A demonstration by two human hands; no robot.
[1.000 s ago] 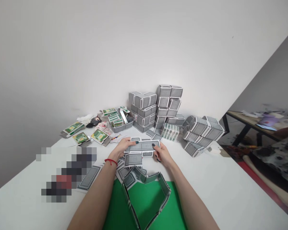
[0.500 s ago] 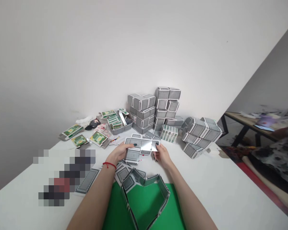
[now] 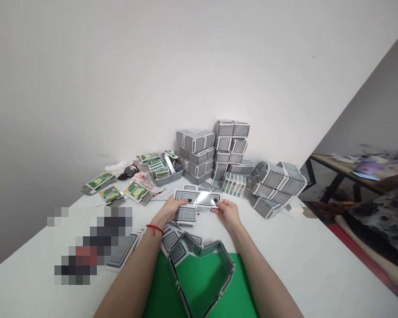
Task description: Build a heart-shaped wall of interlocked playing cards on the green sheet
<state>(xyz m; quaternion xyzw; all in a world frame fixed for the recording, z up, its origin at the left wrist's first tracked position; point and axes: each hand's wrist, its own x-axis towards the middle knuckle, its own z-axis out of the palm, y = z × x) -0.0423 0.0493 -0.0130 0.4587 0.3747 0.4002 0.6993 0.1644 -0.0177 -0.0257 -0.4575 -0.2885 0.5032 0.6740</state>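
Two grey-backed playing cards are joined end to end into a strip [image 3: 204,197], held above the white table. My left hand [image 3: 168,209] grips its left end, thumb on top of the card; a red cord circles that wrist. My right hand [image 3: 230,212] pinches the right end, thumb on top and fingers curled beneath. Below the left part of the strip more cards [image 3: 185,215] show. Nearer me, a heart-shaped frame of folded cards [image 3: 226,260] stands on a green sheet [image 3: 202,274]. Loose cards [image 3: 170,240] lie beside it on the left.
Stacked card blocks [image 3: 196,154] and a taller stack [image 3: 232,141] stand against the wall. Another block pile [image 3: 273,185] is at right, near green-white card boxes [image 3: 235,184]. Opened card boxes [image 3: 135,191] lie at left. A card pile [image 3: 122,252] sits beside a pixelated area.
The right part of the strip now lies flatter, its raised fold gone. My left hand has shifted slightly right, and my right fingers are tucked closer under the strip.
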